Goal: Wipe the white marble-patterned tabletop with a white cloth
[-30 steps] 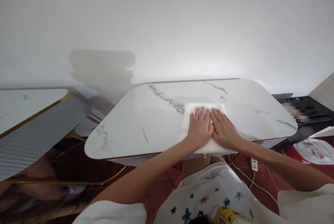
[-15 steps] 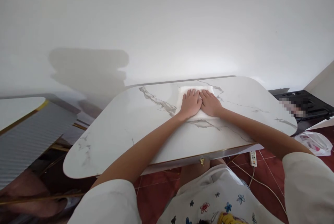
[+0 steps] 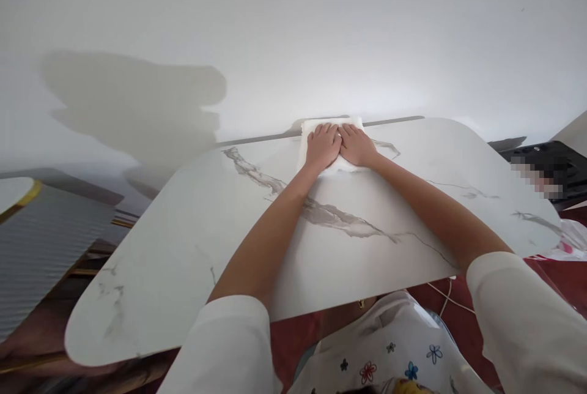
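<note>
A white cloth [image 3: 306, 144] lies flat at the far edge of a white marble-patterned tabletop [image 3: 183, 247], its back part reaching past that edge toward the wall. My left hand [image 3: 323, 146] presses on it with the palm down and fingers stretched forward. Beside it, my right hand [image 3: 356, 145] also lies flat on the cloth, its fingertips touching the left hand. Both arms reach straight out across the table. Neither hand grips the cloth; each rests on top of it.
A white wall [image 3: 293, 33] stands right behind the table. At the left is a ribbed grey cabinet [image 3: 46, 253] with a gold-edged white top. A black object [image 3: 557, 164], partly blurred out, sits at the right above a plastic bag [image 3: 571, 241]. A cable [image 3: 449, 296] lies on the red floor.
Both hands have pushed the cloth forward, from the middle of the tabletop to its far edge by the wall. My view has moved closer over the table.
</note>
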Tool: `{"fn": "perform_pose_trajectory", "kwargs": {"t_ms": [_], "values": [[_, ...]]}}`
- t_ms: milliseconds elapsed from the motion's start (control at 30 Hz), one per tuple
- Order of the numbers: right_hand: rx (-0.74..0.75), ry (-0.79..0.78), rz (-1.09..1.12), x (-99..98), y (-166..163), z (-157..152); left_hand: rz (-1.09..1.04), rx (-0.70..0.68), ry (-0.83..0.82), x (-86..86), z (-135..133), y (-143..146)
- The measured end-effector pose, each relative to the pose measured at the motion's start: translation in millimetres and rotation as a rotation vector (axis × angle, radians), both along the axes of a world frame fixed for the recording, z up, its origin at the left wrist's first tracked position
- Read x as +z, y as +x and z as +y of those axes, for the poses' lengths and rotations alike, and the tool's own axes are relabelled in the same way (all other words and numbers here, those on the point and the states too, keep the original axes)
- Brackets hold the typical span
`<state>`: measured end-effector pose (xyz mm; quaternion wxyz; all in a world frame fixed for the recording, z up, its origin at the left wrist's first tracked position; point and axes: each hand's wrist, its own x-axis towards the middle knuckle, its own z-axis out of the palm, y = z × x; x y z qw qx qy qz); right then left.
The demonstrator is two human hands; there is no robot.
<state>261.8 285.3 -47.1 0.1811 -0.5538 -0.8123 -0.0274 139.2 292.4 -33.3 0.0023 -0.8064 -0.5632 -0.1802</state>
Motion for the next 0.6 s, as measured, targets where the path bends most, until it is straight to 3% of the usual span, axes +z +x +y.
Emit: {"fn": "perform_pose_trajectory", "kwargs": {"t_ms": [267, 600], "values": [[0.065, -0.006, 0.031, -2.9, 6.4, 16.1, 0.036, 0.053, -0.009, -1.2, 7.7, 5.1], [0.016, -0.017, 0.019, -1.5, 43.1, 18.9, 0.087, 0.020, -0.006, -3.0, 16.7, 39.8]]}}
